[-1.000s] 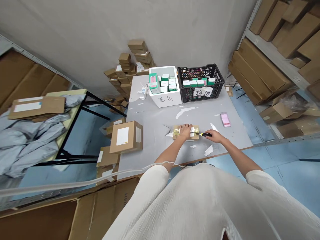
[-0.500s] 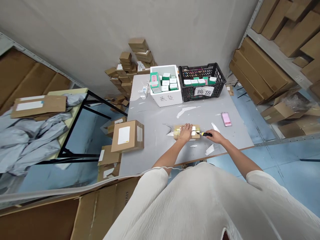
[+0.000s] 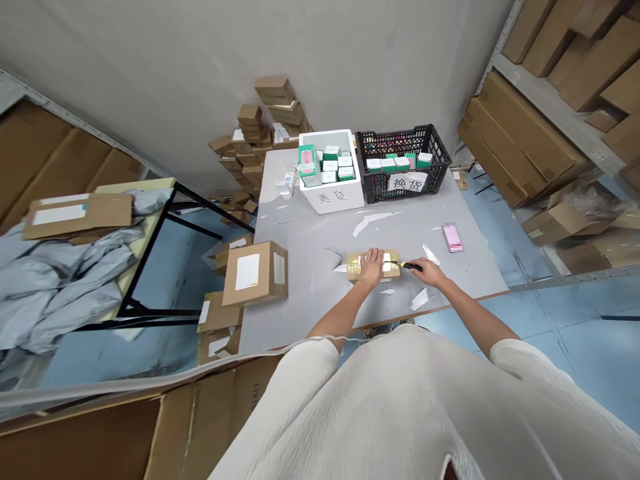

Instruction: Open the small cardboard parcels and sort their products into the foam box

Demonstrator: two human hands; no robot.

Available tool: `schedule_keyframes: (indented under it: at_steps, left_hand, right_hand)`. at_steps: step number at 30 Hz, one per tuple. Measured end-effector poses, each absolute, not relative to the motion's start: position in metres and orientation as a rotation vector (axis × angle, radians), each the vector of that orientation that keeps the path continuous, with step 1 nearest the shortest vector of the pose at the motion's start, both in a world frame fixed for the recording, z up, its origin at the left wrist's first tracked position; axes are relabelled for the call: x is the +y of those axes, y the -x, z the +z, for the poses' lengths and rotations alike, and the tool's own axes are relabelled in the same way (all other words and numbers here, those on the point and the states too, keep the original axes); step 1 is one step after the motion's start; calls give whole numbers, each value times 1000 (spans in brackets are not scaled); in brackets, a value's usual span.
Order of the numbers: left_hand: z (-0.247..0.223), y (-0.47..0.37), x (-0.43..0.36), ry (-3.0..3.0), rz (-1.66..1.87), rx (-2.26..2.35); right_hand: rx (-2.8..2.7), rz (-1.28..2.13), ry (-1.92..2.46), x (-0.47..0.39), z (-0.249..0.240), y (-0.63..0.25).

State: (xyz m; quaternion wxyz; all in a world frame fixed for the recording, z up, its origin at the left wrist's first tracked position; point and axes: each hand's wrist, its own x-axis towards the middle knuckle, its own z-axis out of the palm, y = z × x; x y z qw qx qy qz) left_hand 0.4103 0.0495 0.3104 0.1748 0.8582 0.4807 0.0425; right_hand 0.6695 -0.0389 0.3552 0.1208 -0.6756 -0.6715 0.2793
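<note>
A small cardboard box (image 3: 354, 268), wrapped in yellowish printed tape and with a white label, lies on the grey table (image 3: 305, 293) in front of me. My left hand (image 3: 371, 268) rests flat on its top, fingers stretched toward the far edge. A black and yellow utility knife (image 3: 413, 267) is gripped in my right hand (image 3: 429, 272) at the box's right end. Its blade side points left over the box top; how deep the tip sits cannot be made out. Torn white paper scraps (image 3: 420, 299) lie around the box.
At the table's back stand a white foam bin (image 3: 334, 199) and a black crate (image 3: 440, 163), both holding green-and-white boxes. A larger carton (image 3: 273, 273) sits at left, a pink phone-like item (image 3: 453, 238) at right. Grey bags (image 3: 65, 280) cover a side table.
My right hand and the knife have shifted slightly left and away from me, the blade lying a little further over the box. My left hand and the box stay in place.
</note>
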Motion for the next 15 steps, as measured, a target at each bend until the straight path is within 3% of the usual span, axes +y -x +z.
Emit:
schedule_keyframes:
  at_steps: [15]
  left_hand:
    - [312,-406,36,-2423,113,1348]
  right_hand:
    - [-1619,652,2169,-33,349,-738]
